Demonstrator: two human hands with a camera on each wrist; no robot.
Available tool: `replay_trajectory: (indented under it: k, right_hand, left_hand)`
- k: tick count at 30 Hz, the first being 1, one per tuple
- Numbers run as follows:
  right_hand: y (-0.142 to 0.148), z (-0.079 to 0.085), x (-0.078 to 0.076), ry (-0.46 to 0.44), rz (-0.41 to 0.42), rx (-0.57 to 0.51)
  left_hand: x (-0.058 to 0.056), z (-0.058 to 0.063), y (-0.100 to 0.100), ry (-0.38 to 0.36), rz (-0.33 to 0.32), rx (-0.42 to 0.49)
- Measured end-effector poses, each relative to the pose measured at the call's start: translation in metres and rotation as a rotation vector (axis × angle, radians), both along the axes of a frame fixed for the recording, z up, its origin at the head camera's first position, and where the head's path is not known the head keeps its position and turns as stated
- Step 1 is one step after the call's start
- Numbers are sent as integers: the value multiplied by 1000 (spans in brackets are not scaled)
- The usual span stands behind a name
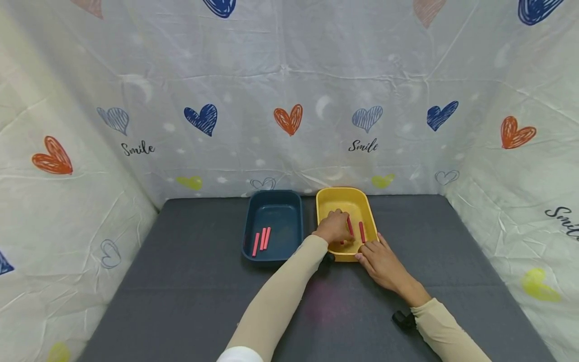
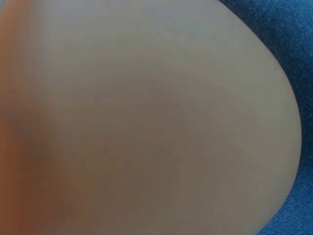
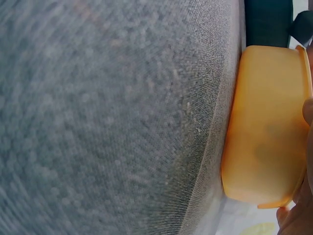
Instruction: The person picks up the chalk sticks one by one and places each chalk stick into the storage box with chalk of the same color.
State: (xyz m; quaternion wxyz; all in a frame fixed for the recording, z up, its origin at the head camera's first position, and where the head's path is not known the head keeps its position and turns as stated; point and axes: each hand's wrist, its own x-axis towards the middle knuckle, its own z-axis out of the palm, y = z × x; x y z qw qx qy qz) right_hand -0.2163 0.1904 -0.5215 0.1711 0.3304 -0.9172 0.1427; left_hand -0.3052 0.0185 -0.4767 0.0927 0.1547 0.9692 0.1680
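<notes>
My left hand reaches down into the yellow tray, fingers bent. Close against its fingers is a thin red stick; its fingertips are too small and covered to show a grip. Another red stick lies to the right, and the end of one more shows under the hand. At the tray's near right corner, my right hand holds the rim, thumb at the near wall. The right wrist view shows the tray's outer wall with fingers at its rim. Blurred beige sleeve fills the left wrist view.
Left of the yellow tray stands a dark blue tray holding three pinkish-red sticks. Both trays sit at the back of a table with a grey cloth. A white curtain with printed hearts hangs behind and at both sides.
</notes>
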Motion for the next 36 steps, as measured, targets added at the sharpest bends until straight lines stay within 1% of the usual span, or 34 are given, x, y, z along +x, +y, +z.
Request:
replay_trajectory:
  k: [5, 11, 15, 20, 24, 28, 31, 36]
  right_hand:
    - [0, -1, 1, -5, 3, 14]
    - [0, -1, 2, 7, -1, 17]
    - [-1, -1, 2, 6, -3, 19]
    - [0, -3, 2, 5, -7, 32]
    - [0, -1, 2, -4, -8, 24]
    - [0, -1, 0, -5, -13, 25]
    - [1, 0, 0, -4, -14, 34]
    - [1, 1, 0, -6, -10, 32]
  left_hand:
    - [3, 1, 1, -17, 4, -29]
    - [4, -2, 3, -32, 8, -57]
    - [4, -2, 3, -36, 11, -58]
    - [5, -2, 0, -13, 8, -22]
    - [6, 0, -3, 15, -11, 17]
    - [7, 3, -7, 28, -26, 65]
    - [9, 5, -11, 37, -30, 104]
    - [14, 6, -20, 86, -42, 142]
